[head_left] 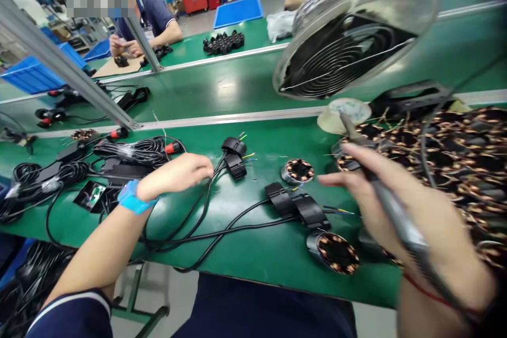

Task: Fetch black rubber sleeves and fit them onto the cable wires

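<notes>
My right hand [428, 216] grips a soldering iron [396, 211], its tip pointing up and away over the bench, thumb and index finger stretched forward. My left hand [178, 173], with a blue wristband, has its fingers drawn together at the black cables [206, 190]. These run to two black plastic housings [235, 161] with thin coloured wires sticking out. Two more black housings [297, 206] on cables lie between the hands. A copper-wound motor stator [299, 170] sits left of my right fingertips, and another stator [336, 252] lies nearer the front edge.
Many copper-wound stators [467, 169] crowd the right side. A round fume extractor hood [348, 47] hangs above a pale solder-stained pad [344, 115]. Bundled black cables [127, 150] lie at left. Across the metal rail [222, 118], a co-worker [158, 21] sits handling small parts.
</notes>
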The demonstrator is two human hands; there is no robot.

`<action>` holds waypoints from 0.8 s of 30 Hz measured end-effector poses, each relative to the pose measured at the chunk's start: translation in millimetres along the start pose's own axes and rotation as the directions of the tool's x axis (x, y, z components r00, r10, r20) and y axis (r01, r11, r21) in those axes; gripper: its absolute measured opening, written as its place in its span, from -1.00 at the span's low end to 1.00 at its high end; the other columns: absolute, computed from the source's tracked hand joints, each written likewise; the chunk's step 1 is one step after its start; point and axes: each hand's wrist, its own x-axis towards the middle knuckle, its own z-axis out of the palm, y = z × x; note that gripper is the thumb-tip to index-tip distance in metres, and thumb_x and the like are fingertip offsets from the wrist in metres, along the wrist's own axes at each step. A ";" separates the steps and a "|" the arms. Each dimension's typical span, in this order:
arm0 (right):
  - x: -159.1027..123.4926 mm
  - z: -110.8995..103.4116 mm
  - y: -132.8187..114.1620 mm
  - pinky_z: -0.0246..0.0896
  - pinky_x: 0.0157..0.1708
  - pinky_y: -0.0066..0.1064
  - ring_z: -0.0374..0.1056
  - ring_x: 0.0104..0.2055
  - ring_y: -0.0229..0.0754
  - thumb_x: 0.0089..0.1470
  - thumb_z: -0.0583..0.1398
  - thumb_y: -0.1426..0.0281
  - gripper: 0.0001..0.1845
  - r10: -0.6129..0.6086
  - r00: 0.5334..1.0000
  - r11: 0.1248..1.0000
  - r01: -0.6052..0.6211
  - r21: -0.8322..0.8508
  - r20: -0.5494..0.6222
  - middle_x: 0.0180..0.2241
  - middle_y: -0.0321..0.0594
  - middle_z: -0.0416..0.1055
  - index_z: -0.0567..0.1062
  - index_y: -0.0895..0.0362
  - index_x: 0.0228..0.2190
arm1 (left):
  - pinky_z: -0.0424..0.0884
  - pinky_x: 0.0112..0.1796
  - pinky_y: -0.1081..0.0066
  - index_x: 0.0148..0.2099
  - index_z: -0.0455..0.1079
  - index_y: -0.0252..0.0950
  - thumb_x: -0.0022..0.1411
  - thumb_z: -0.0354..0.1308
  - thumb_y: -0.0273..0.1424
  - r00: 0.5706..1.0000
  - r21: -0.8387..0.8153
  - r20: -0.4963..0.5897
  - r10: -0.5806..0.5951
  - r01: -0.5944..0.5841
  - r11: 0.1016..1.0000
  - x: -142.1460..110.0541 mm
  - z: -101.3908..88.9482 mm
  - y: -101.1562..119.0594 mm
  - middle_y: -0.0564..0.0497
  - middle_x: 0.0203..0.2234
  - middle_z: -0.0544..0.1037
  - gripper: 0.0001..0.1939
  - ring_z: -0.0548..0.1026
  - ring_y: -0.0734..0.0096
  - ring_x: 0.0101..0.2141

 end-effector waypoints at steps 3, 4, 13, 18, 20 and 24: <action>0.2 20.5 10.0 0.36 -0.25 -0.35 0.45 -0.20 -0.12 0.29 0.02 0.26 -0.70 -0.033 0.992 0.999 0.033 0.004 0.125 -0.21 -0.17 0.49 0.31 0.02 0.01 | 0.28 -0.52 0.53 -0.22 0.32 -0.31 0.22 -0.01 -0.41 0.942 -0.471 -0.307 -0.135 -0.028 0.882 20.5 -11.4 -4.6 0.08 -0.59 0.41 -0.87 0.38 0.52 -0.57; 0.4 26.1 14.5 0.35 -0.19 -0.29 0.43 -0.14 -0.08 0.29 0.01 0.27 -0.71 -0.034 0.986 0.999 0.034 0.004 0.162 -0.14 -0.14 0.47 0.29 0.04 0.01 | 0.29 -0.52 0.54 -0.20 0.30 -0.32 0.21 0.00 -0.43 0.896 -0.564 -0.400 -0.194 -0.074 0.822 30.0 -12.1 -8.0 0.08 -0.57 0.41 -0.88 0.39 0.53 -0.57; 4.3 50.0 38.1 0.30 -0.08 -0.16 0.36 -0.06 -0.04 0.24 0.02 0.30 -0.69 -0.087 0.989 0.996 0.085 0.023 0.118 -0.10 -0.15 0.41 0.26 0.04 0.01 | 0.07 -0.60 0.58 -0.27 0.39 -0.34 0.10 0.03 -0.52 0.775 -0.360 -0.594 -0.215 -0.017 0.933 56.2 -24.4 -43.1 0.07 -0.53 0.43 -0.85 0.19 0.62 -0.61; 3.3 49.9 34.9 0.28 -0.08 -0.02 0.37 -0.08 0.05 0.23 0.05 0.26 -0.68 -0.132 0.991 0.991 0.131 0.034 0.022 -0.11 -0.12 0.44 0.30 0.05 0.00 | -0.11 -0.67 0.58 -0.23 0.34 -0.29 0.05 0.17 -0.42 0.668 -0.629 -0.701 -0.249 -0.414 0.658 37.9 -30.7 0.0 0.08 -0.44 0.48 -0.81 -0.01 0.72 -0.70; 0.3 44.3 23.4 0.28 -0.04 -0.02 0.37 -0.07 0.03 0.22 0.08 0.25 -0.67 -0.066 0.997 0.985 0.071 0.155 -0.035 -0.08 -0.14 0.43 0.28 0.02 0.01 | -0.07 -0.66 0.58 -0.20 0.36 -0.29 0.09 0.19 -0.39 0.710 -0.638 -0.679 -0.190 -0.440 0.632 36.2 -9.3 28.0 0.06 -0.42 0.50 -0.81 0.01 0.72 -0.69; -10.7 33.9 -13.8 0.39 -0.08 -0.22 0.40 -0.10 -0.12 0.17 0.19 0.32 -0.57 0.028 0.996 0.818 0.025 0.575 -0.083 0.01 -0.14 0.35 0.18 -0.03 0.04 | 0.01 -0.63 0.56 -0.18 0.38 -0.28 0.21 0.14 -0.34 0.771 -0.632 -0.624 -0.126 -0.404 0.662 34.8 46.0 69.6 0.02 -0.41 0.53 -0.85 0.07 0.70 -0.67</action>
